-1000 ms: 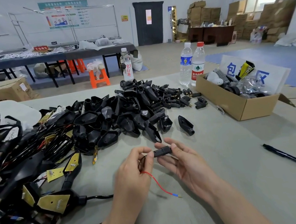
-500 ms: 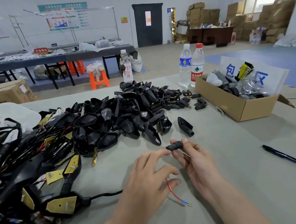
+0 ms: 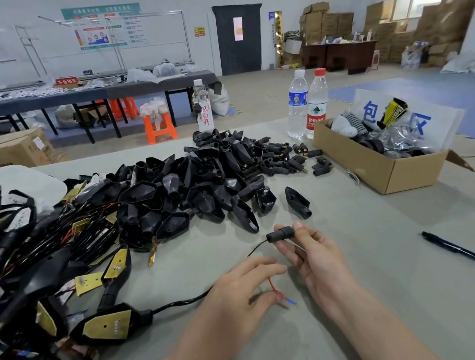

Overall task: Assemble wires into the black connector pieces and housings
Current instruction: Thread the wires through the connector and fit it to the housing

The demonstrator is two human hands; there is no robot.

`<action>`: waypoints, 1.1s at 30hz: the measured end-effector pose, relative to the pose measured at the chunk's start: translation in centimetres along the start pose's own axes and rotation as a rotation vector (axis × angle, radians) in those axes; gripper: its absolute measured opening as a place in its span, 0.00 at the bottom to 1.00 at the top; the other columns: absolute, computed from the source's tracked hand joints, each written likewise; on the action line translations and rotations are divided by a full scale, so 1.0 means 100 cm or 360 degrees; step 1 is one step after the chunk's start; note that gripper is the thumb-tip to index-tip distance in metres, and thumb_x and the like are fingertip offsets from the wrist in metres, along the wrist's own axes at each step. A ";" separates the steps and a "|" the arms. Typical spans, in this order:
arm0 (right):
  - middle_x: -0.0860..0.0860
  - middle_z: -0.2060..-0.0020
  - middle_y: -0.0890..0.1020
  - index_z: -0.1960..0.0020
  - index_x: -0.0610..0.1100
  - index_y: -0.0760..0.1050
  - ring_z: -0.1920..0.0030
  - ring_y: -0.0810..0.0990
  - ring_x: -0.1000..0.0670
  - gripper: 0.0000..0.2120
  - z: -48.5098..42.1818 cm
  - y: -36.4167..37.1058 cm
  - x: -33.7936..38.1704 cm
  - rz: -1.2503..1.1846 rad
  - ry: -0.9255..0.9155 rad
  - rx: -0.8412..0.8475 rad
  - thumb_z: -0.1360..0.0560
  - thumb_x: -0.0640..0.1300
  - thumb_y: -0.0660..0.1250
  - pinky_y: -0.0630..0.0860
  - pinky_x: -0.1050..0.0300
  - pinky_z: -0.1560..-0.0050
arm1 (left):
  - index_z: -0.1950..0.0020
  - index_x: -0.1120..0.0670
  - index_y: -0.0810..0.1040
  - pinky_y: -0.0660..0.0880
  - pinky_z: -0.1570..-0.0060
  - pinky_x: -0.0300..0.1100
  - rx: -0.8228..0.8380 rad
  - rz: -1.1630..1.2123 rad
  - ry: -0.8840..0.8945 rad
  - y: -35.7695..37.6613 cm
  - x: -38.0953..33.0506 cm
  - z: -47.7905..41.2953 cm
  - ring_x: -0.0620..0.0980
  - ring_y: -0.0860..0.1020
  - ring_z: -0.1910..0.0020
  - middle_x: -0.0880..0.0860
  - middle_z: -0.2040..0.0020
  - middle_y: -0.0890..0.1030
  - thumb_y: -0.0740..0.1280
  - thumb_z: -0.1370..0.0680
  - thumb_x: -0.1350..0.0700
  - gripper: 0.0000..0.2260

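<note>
Two hands are working low over the table (image 3: 386, 266): the right hand (image 3: 315, 262) is pinching a small black connector piece (image 3: 283, 232) between thumb and fingertips, near the pile of black housings (image 3: 201, 183), while the left hand (image 3: 242, 290) is lying loose with fingers extended, gripping nothing that shows. A thin black wire (image 3: 256, 248) is trailing from the piece's left end and a red wire (image 3: 274, 288) is showing beside the left thumb. Both are judged light and limp, best pinched close behind the tip, with the rigid piece taken by its body.
</note>
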State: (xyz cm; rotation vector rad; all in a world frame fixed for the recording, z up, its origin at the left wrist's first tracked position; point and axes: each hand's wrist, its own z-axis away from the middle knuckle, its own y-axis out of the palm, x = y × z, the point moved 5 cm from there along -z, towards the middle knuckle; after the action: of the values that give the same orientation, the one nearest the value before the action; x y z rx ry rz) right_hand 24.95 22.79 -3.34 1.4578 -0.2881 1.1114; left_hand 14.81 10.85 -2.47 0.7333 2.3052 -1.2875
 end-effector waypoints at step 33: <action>0.39 0.55 0.86 0.48 0.34 0.74 0.58 0.87 0.47 0.08 0.003 0.004 0.000 0.0061 -0.0013 0.0025 0.19 0.40 0.63 0.82 0.64 0.60 | 0.60 0.44 0.73 0.68 0.63 0.35 -0.0614 0.0086 -0.0515 -0.024 0.016 0.000 0.48 0.73 0.63 0.43 0.65 0.73 0.65 0.27 0.43 0.06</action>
State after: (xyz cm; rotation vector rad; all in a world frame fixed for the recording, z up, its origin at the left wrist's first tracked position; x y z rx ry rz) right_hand 24.83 22.41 -3.05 1.4762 -0.3149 1.1408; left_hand 12.09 10.16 -1.83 0.4178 2.1556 -0.8274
